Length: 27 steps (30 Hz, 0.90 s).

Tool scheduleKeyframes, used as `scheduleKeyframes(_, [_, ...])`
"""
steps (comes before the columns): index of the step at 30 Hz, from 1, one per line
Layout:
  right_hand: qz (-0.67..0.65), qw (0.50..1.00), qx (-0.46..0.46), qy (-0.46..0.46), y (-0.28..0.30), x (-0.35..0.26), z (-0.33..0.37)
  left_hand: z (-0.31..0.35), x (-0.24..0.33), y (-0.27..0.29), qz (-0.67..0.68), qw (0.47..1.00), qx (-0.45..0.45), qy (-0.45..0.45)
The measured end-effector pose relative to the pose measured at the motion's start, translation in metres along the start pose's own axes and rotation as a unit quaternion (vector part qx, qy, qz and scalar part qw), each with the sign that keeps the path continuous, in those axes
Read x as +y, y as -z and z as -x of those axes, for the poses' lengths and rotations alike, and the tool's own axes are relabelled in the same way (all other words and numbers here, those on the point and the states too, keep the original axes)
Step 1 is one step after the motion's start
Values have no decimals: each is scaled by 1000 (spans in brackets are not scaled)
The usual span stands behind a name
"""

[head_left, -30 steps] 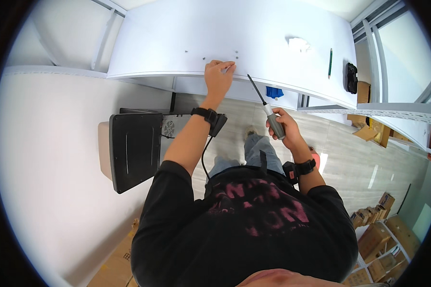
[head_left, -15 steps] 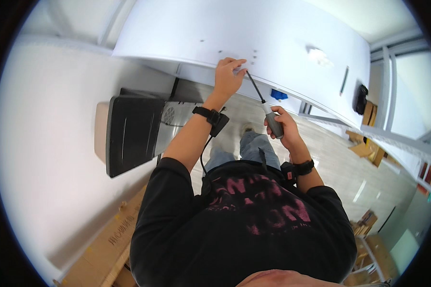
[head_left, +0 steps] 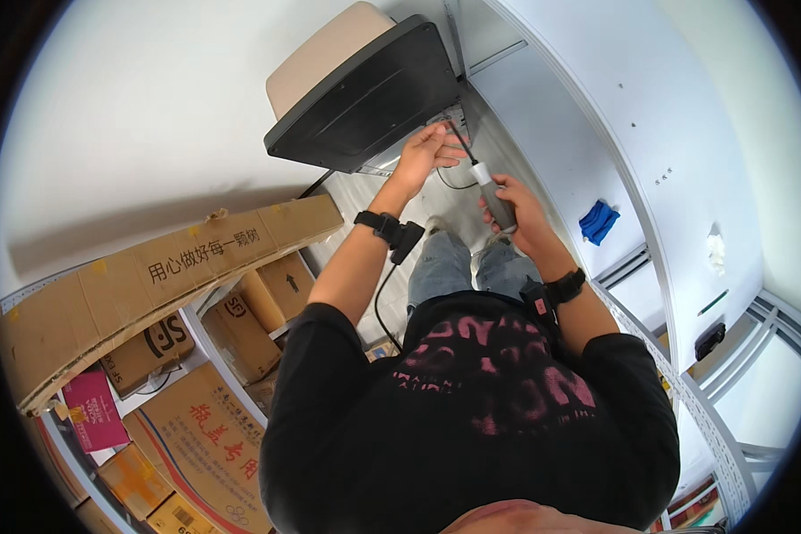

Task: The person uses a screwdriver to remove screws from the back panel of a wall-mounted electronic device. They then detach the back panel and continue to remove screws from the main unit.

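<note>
In my right hand (head_left: 527, 218) is a screwdriver (head_left: 496, 200) with a grey handle, a white collar and a dark shaft. Its shaft slants up and left, toward my left hand (head_left: 425, 158). There the thumb and forefinger come together at the tip, while the other fingers stretch out past the shaft. Whether a small part sits between thumb and forefinger is too small to tell. Both hands are in the air above the floor, left of the white shelf top (head_left: 641, 169), on which several tiny dark pieces (head_left: 663, 176) lie.
A black-backed machine (head_left: 374, 98) stands ahead against the wall. Cardboard boxes (head_left: 196, 436) fill a rack at left, below a long cardboard strip (head_left: 107, 289). A blue cloth-like item (head_left: 599, 222) lies on a lower shelf; a black object (head_left: 710, 341) and a white crumpled piece (head_left: 716, 249) lie on the top.
My view and body have turned left, so the shelf top has swung to the right. Both hands have left its edge, with the screwdriver still in my right hand and its tip at my left fingers.
</note>
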State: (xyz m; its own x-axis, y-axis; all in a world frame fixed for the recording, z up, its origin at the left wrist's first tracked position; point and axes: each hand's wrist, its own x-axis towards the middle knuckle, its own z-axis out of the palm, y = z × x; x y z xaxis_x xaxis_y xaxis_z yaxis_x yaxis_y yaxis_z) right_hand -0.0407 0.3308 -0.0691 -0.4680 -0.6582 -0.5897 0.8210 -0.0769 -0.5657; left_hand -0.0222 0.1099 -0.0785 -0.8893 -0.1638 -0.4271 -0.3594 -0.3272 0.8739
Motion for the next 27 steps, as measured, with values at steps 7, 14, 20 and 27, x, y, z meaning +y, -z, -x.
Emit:
scheduleKeyframes(7, [-53,998,28,9,-19,7,-27,-38,-7,14,102,994,0,42])
scheduleKeyframes(14, [-154,987,32,24,0,1,-43,-88,2,10,122,990,-9,73])
scheduleKeyframes(20, [-173,984,17,23,19,-12,-63,-115,0,5,95,994,33,40])
scheduleKeyframes(27, [-192,981,-8,-13,33,-29,-82,-124,-2,-1,101,989,101,18])
